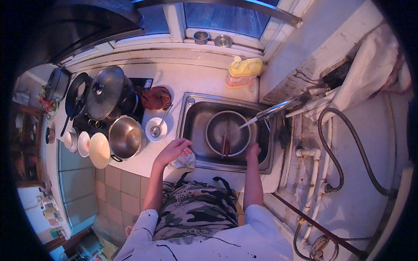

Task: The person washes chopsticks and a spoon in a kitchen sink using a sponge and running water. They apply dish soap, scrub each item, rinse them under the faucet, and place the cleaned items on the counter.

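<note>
A stainless-steel sink (196, 127) lies before me. In it stands a round metal pot (215, 124) with several brown chopsticks (226, 143) leaning over its near rim. A stream of water runs from the chrome faucet (277, 106) into the pot. My right hand (253, 151) is inside the sink at the pot's right side; its fingers are small and blurred, and a grip on the rim is not discernible. Over the counter by the sink's left edge, my left hand (176, 150) hangs with fingers loosely apart, holding nothing. Just below it lies a crumpled pale cloth (183, 162).
Left on the counter are a white bowl with a ladle (156, 131), a deep steel pot (125, 137), a large lidded pot (106, 93), a frying pan (76, 94) and a reddish-brown cloth (156, 98). A yellow jug (243, 71) stands behind the sink. Pipes (312, 182) line the right wall.
</note>
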{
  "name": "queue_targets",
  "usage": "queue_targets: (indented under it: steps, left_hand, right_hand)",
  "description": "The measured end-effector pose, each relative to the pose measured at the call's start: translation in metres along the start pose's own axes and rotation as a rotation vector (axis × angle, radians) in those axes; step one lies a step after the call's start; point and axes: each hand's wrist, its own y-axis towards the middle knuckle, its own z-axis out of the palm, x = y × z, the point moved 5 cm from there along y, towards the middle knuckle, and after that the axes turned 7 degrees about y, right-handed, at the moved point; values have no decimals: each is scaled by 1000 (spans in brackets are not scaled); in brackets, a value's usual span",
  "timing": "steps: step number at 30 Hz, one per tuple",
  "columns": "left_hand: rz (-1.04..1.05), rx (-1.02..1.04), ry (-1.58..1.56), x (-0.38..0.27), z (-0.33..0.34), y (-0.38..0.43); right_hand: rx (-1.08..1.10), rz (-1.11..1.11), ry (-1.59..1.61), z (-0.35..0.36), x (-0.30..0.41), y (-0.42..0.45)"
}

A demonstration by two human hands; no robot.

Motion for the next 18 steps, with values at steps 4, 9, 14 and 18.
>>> queue_targets:
  steps: [4, 9, 14, 18]
  left_hand:
    - [20, 10, 19, -4, 0, 1]
    - [34, -12, 5, 3, -8, -5]
    - [28, -9, -33, 4, -10, -7]
    - [30, -7, -26, 8, -11, -6]
  right_hand:
    - [150, -218, 258, 36, 49, -32]
    - [571, 269, 747, 123, 91, -105]
    - [683, 383, 924, 134, 79, -93]
    - [957, 535, 914, 130, 24, -72]
